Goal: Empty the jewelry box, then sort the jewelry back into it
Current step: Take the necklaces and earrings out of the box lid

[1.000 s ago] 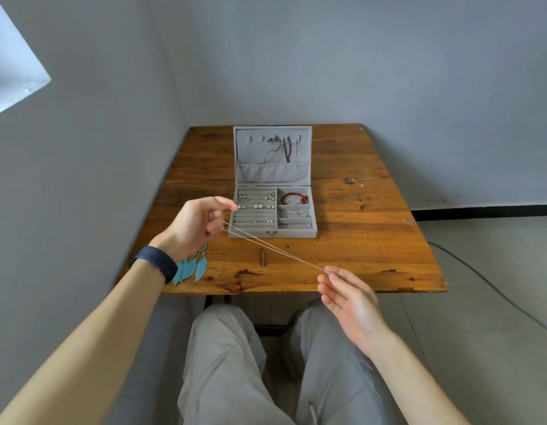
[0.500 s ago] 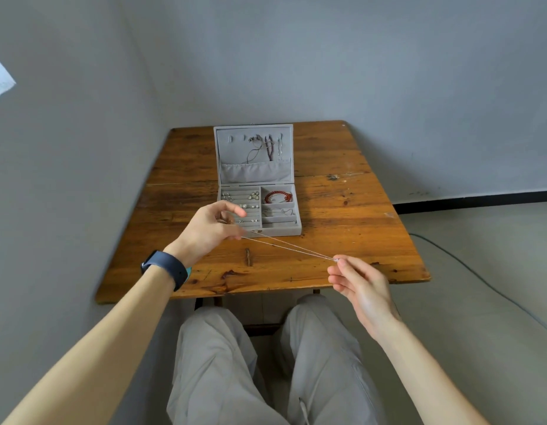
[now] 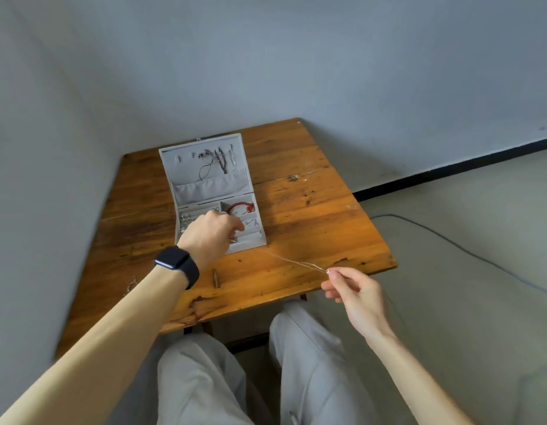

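Observation:
The grey jewelry box (image 3: 204, 187) stands open on the wooden table (image 3: 312, 216), its lid leaning back. Necklaces (image 3: 218, 157) hang inside the lid. A red bracelet (image 3: 240, 207) lies in the back right compartment, and small earrings (image 3: 185, 220) sit in the left rows. My left hand (image 3: 209, 233) hovers over the front of the box with curled fingers and holds one end of a thin silver necklace chain (image 3: 296, 263). My right hand (image 3: 352, 289) pinches the other end just off the table's front edge. The chain's pendant is hidden.
A small metal piece (image 3: 129, 285) lies near the table's left edge. Grey walls close in the table on its left and back. A dark cable (image 3: 450, 240) runs across the floor to the right. My knees are under the front edge.
My left hand moved forward from in front of the box to over its front compartments, taking the chain along. The blue feather pendant went out of sight. My right hand kept its pinch.

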`<act>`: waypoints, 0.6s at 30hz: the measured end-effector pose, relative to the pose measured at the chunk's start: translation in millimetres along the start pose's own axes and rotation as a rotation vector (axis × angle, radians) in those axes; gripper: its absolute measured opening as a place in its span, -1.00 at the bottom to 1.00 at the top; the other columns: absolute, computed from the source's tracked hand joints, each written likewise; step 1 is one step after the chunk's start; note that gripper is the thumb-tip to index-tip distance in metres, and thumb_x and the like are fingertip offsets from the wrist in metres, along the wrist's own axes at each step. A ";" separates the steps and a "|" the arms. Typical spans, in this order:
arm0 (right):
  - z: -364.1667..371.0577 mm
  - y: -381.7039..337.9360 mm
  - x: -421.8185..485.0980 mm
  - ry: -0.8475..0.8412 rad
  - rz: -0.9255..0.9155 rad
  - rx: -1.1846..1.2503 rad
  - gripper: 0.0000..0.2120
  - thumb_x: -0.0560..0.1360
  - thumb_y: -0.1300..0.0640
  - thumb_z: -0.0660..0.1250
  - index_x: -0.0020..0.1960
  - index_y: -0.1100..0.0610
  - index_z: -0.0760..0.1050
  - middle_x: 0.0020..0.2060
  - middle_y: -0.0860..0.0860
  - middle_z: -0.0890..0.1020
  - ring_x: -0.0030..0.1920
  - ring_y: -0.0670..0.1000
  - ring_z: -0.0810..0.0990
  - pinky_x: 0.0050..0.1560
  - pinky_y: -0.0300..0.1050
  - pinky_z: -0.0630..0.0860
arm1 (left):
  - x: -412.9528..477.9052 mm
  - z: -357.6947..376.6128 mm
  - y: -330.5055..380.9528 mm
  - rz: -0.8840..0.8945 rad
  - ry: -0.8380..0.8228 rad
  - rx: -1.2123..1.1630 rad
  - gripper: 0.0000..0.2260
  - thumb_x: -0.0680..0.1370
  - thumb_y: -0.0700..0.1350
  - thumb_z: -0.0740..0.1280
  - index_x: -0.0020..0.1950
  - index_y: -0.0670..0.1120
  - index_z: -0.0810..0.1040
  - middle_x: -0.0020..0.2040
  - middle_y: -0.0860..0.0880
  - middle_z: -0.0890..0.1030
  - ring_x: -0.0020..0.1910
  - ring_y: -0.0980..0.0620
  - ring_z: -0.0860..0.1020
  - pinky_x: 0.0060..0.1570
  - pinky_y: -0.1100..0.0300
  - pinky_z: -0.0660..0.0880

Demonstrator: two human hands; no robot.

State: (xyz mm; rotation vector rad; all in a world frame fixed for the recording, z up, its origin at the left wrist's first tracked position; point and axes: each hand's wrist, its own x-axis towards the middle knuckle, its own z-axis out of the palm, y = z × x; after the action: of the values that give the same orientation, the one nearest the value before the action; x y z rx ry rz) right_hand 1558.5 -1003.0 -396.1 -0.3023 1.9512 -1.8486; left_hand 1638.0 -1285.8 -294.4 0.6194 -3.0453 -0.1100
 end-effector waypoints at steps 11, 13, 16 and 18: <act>-23.8 13.4 5.1 0.140 0.145 0.021 -0.90 0.55 0.01 0.40 -0.05 0.00 0.66 -0.25 -0.05 0.73 -0.27 0.00 0.71 -0.29 -0.15 0.58 | 98.4 14.9 70.8 0.001 0.183 -0.092 -0.82 0.66 -0.12 0.25 0.17 -0.03 0.62 0.02 -0.15 0.68 -0.07 -0.26 0.62 -0.11 -0.02 0.59; -26.2 12.0 10.8 0.173 0.131 -0.033 -0.93 0.51 -0.02 0.43 -0.11 -0.06 0.67 -0.26 -0.11 0.72 -0.25 -0.08 0.69 -0.20 -0.12 0.62 | 114.7 21.0 75.5 -0.053 0.121 -0.112 -0.86 0.64 -0.11 0.29 0.11 -0.02 0.64 0.00 -0.14 0.67 -0.08 -0.21 0.62 -0.10 0.01 0.60; -25.6 7.6 17.6 0.178 0.095 -0.099 -0.96 0.49 -0.01 0.45 -0.12 -0.12 0.68 -0.24 -0.24 0.70 -0.19 -0.20 0.67 -0.11 -0.19 0.61 | 136.8 27.5 75.6 -0.141 0.043 -0.165 -0.92 0.58 -0.05 0.40 -0.01 -0.03 0.66 -0.05 -0.13 0.67 -0.11 -0.16 0.61 -0.07 0.00 0.62; -22.2 5.5 21.5 0.190 0.075 -0.177 -0.96 0.47 -0.03 0.45 -0.11 -0.17 0.66 -0.23 -0.31 0.68 -0.16 -0.26 0.64 -0.12 -0.29 0.54 | 149.9 32.9 75.5 -0.172 0.006 -0.174 -0.89 0.55 -0.02 0.45 -0.06 -0.05 0.67 -0.08 -0.12 0.66 -0.12 -0.14 0.61 -0.09 0.04 0.60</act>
State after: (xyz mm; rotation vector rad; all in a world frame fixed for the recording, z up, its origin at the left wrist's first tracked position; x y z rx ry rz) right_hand 1530.4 -992.3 -404.7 -0.1082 2.2284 -1.7141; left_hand 1469.2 -1273.0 -318.9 0.8626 -2.9282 -0.3711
